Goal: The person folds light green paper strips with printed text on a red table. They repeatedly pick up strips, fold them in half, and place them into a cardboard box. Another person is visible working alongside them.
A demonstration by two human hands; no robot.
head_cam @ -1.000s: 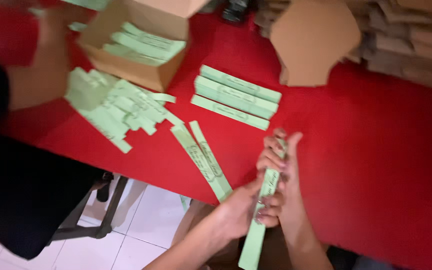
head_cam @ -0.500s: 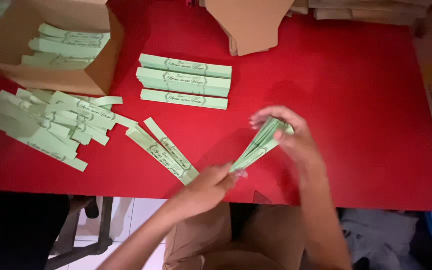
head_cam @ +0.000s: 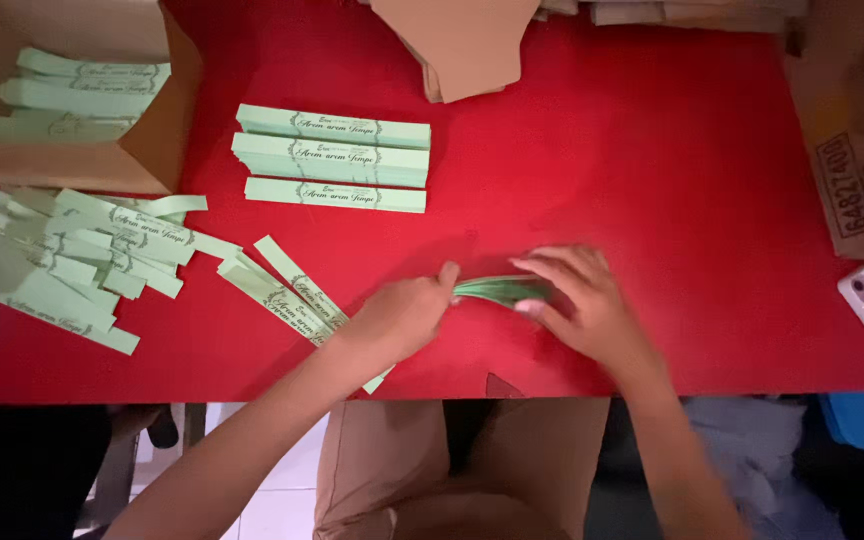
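Between the hands, a green paper strip (head_cam: 500,290) is being gripped at both ends, left hand (head_cam: 404,315) and right hand (head_cam: 577,300) closed on it, just above the red counter (head_cam: 652,150). Folding is judged underway; firm creasing is being called for next.

Green paper strips (head_cam: 500,290) — bunched, flat-lying
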